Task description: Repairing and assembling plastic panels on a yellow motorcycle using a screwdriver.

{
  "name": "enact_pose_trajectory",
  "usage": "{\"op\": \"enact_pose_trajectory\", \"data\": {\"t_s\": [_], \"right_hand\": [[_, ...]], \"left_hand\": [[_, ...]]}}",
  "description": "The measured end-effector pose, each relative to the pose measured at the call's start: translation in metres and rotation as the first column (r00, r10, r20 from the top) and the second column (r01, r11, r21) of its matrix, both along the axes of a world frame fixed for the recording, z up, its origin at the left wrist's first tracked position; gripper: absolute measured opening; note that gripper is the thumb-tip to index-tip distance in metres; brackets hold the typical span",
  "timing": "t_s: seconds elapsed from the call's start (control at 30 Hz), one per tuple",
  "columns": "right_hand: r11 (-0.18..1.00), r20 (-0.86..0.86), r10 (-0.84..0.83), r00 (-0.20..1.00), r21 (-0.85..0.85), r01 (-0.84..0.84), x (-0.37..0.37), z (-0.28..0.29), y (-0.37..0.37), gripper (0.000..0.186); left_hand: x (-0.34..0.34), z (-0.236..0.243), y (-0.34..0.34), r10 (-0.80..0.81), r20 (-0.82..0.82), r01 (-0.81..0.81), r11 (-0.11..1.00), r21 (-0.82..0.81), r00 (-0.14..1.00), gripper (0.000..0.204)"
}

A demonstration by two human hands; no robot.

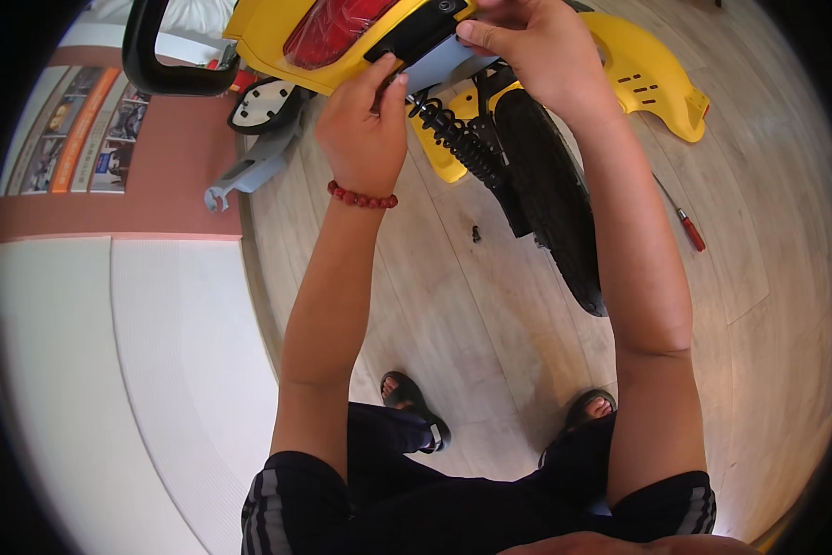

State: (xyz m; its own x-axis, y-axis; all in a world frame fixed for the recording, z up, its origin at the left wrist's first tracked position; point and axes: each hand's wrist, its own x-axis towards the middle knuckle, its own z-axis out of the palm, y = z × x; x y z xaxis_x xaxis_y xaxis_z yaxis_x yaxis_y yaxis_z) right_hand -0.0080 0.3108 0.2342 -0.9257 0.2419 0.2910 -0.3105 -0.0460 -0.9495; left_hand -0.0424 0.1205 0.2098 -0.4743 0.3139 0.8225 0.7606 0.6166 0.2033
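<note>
A yellow scooter's rear end fills the top of the view, with a red tail light (pixel 328 28) set in the yellow body panel (pixel 258 42). Below the light sits a black bracket and a pale grey flat plate (pixel 439 65). My left hand (pixel 362 125), with a red bead bracelet on the wrist, has its fingertips on the lower edge of that bracket and plate. My right hand (pixel 527 51) pinches the plate's upper right side, thumb pressed on it. Under the hands are a black coil shock absorber (pixel 453 139) and the black rear tyre (pixel 550 194).
A detached yellow fender panel (pixel 652 79) lies on the wooden floor at the right. A red-handled screwdriver (pixel 689 227) lies beyond my right forearm. A small dark screw (pixel 476 233) rests on the floor. A grey bracket part (pixel 249 171) and a black grab rail (pixel 171 69) are at the left.
</note>
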Motion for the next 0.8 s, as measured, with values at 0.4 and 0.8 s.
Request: {"op": "enact_pose_trajectory", "data": {"t_s": [0.4, 0.8], "right_hand": [[0.998, 0.008, 0.003, 1.0, -0.068, -0.003, -0.001, -0.005, -0.002, 0.018], [0.972, -0.075, -0.167, 0.983, 0.157, 0.177, 0.012, 0.008, -0.003, 0.014]], "left_hand": [[0.003, -0.001, -0.001, 0.052, 0.019, -0.053, 0.999, 0.014, 0.998, 0.012], [0.002, -0.003, 0.001, 0.062, 0.034, -0.064, 0.996, 0.062, 0.998, 0.013]]}}
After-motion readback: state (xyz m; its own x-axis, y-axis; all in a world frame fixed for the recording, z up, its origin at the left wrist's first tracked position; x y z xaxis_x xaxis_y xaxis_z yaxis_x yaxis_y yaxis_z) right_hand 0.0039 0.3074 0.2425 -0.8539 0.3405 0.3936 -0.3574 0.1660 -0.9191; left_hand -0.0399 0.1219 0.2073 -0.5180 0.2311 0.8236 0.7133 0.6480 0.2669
